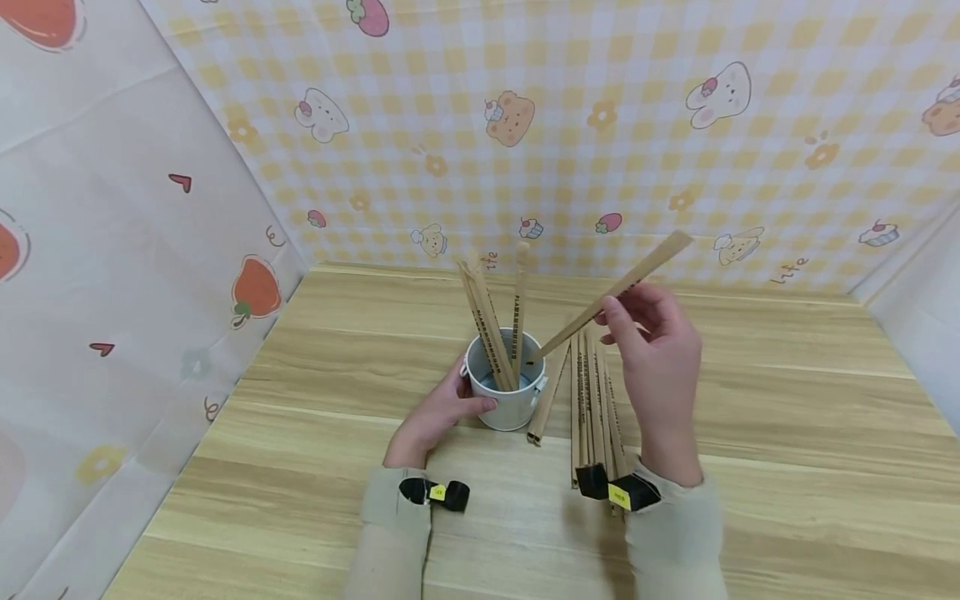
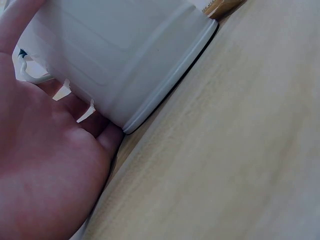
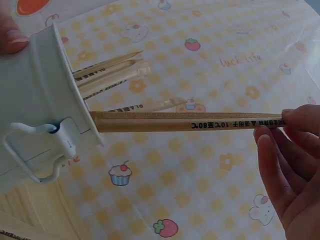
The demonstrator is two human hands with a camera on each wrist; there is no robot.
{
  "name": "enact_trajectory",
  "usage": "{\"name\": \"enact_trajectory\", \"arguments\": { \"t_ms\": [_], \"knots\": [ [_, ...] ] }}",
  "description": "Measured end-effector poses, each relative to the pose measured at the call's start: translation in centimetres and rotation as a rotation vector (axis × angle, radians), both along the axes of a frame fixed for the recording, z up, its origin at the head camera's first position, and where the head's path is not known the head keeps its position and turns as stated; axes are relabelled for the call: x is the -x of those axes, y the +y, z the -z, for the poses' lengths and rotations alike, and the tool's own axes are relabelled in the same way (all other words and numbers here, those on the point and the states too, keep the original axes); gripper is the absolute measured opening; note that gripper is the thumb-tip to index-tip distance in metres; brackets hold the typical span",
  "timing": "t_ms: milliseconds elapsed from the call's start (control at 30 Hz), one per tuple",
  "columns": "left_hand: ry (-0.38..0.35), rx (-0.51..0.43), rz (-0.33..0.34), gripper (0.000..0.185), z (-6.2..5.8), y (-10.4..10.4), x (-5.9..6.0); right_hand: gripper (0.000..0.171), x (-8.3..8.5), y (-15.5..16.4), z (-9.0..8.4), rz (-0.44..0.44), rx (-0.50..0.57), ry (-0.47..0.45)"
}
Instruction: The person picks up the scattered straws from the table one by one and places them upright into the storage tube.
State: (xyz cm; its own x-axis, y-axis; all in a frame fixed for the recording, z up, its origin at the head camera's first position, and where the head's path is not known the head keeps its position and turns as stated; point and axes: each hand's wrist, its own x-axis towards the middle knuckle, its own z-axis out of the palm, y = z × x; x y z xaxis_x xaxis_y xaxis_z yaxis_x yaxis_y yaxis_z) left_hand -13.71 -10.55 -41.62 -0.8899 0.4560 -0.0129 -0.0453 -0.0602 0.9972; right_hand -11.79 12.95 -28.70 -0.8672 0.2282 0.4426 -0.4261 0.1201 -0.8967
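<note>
A small white metal bucket [image 1: 510, 414] with side handles stands on the table, and several paper-wrapped straws [image 1: 483, 321] lean inside it. My left hand [image 1: 442, 410] holds the bucket from its left side, thumb across the front. In the left wrist view the fingers curl round behind the bucket wall [image 2: 115, 55]. My right hand [image 1: 663, 358] pinches one brown paper-wrapped straw [image 1: 648, 265] between thumb and fingertips. That straw slants down to the left, its lower end just inside the bucket's right rim. Black print shows on its wrapper [image 3: 150, 123] in the right wrist view.
Right of the bucket lies a bunch of wrapped straws [image 1: 588, 408], partly under my right wrist. A straw or two [image 1: 546, 408] lie between the bunch and the bucket. A patterned cloth [image 1: 570, 150] hangs behind the wooden table [image 1: 300, 392], with another at the left.
</note>
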Motion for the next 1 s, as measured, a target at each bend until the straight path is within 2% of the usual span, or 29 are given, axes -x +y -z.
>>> {"name": "enact_trajectory", "arguments": {
  "t_ms": [133, 267, 500, 733, 1000],
  "knots": [
    [-0.007, -0.004, 0.0, 0.091, 0.0, 0.0, 0.0, 0.023, 1.1, -0.1, 1.7, -0.013, -0.115, -0.055],
    [-0.013, -0.009, 0.002, 0.092, 0.0, 0.0, 0.0, 0.026, 2.0, -0.2, 3.3, -0.013, -0.248, -0.073],
    [-0.013, -0.015, 0.007, 0.092, 0.1, 0.0, 0.1, 0.03, 2.6, -0.9, 4.6, -0.057, -0.427, -0.139],
    [-0.012, -0.007, 0.002, 0.093, 0.1, -0.1, 0.1, 0.033, 2.8, -1.0, 5.2, -0.12, -0.426, -0.193],
    [-0.014, -0.006, -0.004, 0.093, 0.0, 0.0, 0.1, 0.031, 3.2, 0.4, 5.4, -0.079, -0.378, -0.253]
  ]
}}
